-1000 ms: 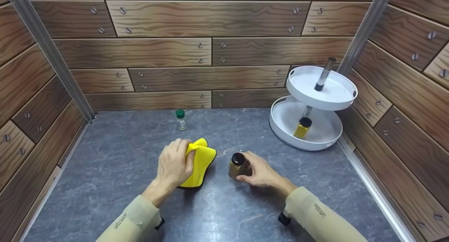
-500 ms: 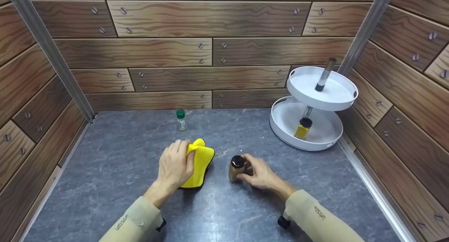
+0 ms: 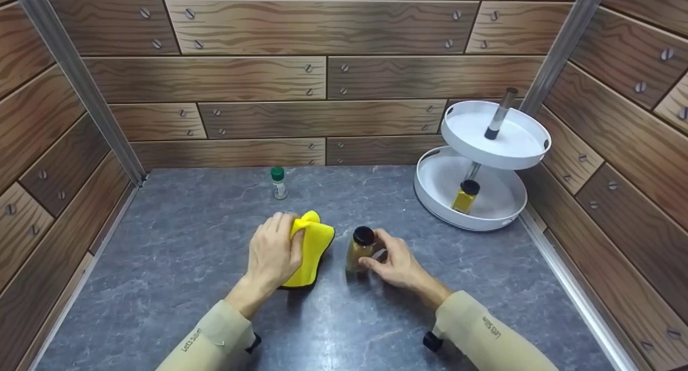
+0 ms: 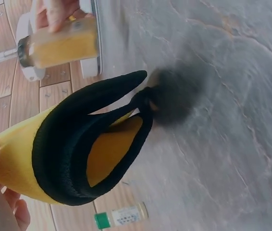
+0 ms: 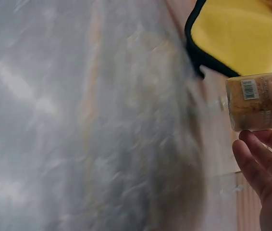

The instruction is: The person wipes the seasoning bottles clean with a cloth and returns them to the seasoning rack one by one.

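Note:
My left hand (image 3: 273,248) grips a yellow cloth (image 3: 314,252) with black edging, bunched at the top and hanging down to the table. In the left wrist view the cloth (image 4: 23,149) shows its dark folded hem. Just right of it, my right hand (image 3: 395,261) pinches a spice jar (image 3: 359,252) with a black lid between thumb and fingers. Tan-yellow powder partly fills the jar, nearly upright in the head view. The right wrist view shows a barcode label on the jar (image 5: 253,102), close beside the cloth (image 5: 241,38).
A small green-capped spice jar (image 3: 278,184) stands behind the cloth. At the back right is a white two-tier turntable (image 3: 430,196); its lower tray holds a black-lidded jar of yellow contents (image 3: 465,197). Wood-patterned walls (image 3: 258,80) enclose the grey marbled table (image 3: 177,242).
The right hand has tilted the spice jar and brought it slightly up and left. My left hand has shifted a little to the right with the cloth.

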The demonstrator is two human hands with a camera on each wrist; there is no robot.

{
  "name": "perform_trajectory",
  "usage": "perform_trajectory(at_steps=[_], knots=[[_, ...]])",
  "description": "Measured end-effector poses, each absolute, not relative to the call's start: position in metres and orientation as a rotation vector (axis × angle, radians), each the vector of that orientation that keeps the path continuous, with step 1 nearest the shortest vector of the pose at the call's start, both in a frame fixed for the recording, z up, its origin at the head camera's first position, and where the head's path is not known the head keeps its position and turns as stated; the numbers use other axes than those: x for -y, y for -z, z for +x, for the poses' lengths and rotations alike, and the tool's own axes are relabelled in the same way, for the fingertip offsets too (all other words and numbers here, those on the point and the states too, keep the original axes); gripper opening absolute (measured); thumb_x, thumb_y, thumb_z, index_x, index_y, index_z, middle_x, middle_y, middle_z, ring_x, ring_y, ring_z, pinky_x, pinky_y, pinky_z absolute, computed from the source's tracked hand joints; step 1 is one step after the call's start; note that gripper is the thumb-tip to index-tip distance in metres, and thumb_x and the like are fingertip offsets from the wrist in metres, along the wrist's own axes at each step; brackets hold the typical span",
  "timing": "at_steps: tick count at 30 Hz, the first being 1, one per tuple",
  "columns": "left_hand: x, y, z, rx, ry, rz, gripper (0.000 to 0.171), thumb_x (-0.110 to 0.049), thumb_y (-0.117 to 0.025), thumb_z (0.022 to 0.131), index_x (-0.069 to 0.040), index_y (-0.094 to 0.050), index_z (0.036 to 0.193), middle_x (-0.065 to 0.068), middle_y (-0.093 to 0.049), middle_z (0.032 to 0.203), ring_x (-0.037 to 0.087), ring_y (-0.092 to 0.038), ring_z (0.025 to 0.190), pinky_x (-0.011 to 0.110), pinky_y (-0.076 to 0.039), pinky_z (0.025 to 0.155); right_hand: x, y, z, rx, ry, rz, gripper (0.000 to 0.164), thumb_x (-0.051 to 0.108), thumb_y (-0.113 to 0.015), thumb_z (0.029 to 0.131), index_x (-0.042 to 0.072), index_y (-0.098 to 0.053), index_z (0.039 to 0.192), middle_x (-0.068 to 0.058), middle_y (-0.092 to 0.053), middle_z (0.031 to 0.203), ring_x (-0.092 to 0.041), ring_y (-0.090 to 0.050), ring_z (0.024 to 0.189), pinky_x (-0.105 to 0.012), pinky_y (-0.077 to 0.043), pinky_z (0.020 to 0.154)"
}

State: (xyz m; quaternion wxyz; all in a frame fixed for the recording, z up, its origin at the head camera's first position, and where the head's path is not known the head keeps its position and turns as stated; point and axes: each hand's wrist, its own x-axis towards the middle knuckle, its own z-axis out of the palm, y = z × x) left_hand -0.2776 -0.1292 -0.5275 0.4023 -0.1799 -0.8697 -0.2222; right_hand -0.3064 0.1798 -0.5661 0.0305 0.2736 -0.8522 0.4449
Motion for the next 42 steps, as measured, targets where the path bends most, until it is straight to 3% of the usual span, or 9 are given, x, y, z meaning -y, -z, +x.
perform_trajectory(at_steps=[9, 17, 27, 33, 42], knots=[[0.111, 0.523, -0.28, 2.092, 0.562, -0.488, 0.017, -0.02, -0.075, 0.101, -0.007, -0.072, 0.112, 0.009, -0.068, 0.091, 0.029, -0.064, 0.076, 0.042, -0.055, 0.067, -0.154, 0.545, -0.299, 2.5, -1.417, 0.885, 0.048, 0.021, -0.09, 0.096, 0.005, -0.069, 0.136, -0.014, -0.084, 0.114, -0.026, -0.081, 0.095, -0.034, -0.069, 0.081], [0.094, 0.522, -0.275, 2.027, 0.579, -0.591, 0.018, -0.017, -0.076, 0.099, -0.005, -0.072, 0.113, 0.006, -0.065, 0.088, 0.022, -0.059, 0.072, 0.035, -0.05, 0.062, -0.134, 0.538, -0.299, 2.33, -1.511, 0.931, 0.035, 0.012, -0.087, 0.096, 0.0, -0.07, 0.124, -0.017, -0.085, 0.101, -0.027, -0.081, 0.084, -0.035, -0.068, 0.071], [0.097, 0.528, -0.271, 1.959, 0.52, -0.759, 0.016, -0.013, -0.078, 0.095, -0.008, -0.074, 0.11, 0.004, -0.065, 0.091, 0.021, -0.058, 0.074, 0.033, -0.051, 0.064, -0.134, 0.521, -0.3, 2.259, -1.625, 0.883, 0.032, 0.007, -0.085, 0.098, -0.004, -0.069, 0.122, -0.021, -0.085, 0.104, -0.017, -0.082, 0.091, -0.036, -0.069, 0.071], [0.102, 0.535, -0.266, 1.957, 0.473, -0.852, 0.017, -0.016, -0.078, 0.096, -0.009, -0.074, 0.111, 0.004, -0.069, 0.097, 0.022, -0.063, 0.078, 0.034, -0.053, 0.066, -0.138, 0.51, -0.303, 2.243, -1.712, 0.851, 0.032, 0.005, -0.083, 0.099, -0.007, -0.069, 0.124, -0.026, -0.083, 0.106, -0.006, -0.079, 0.092, -0.027, -0.067, 0.07], [0.103, 0.544, -0.265, 1.933, 0.516, -0.878, 0.018, -0.014, -0.079, 0.097, -0.007, -0.074, 0.113, 0.006, -0.07, 0.1, 0.021, -0.066, 0.081, 0.032, -0.057, 0.069, -0.137, 0.506, -0.304, 2.235, -1.736, 0.83, 0.03, 0.004, -0.08, 0.099, -0.007, -0.07, 0.124, -0.028, -0.083, 0.107, -0.007, -0.079, 0.091, -0.028, -0.068, 0.074]])
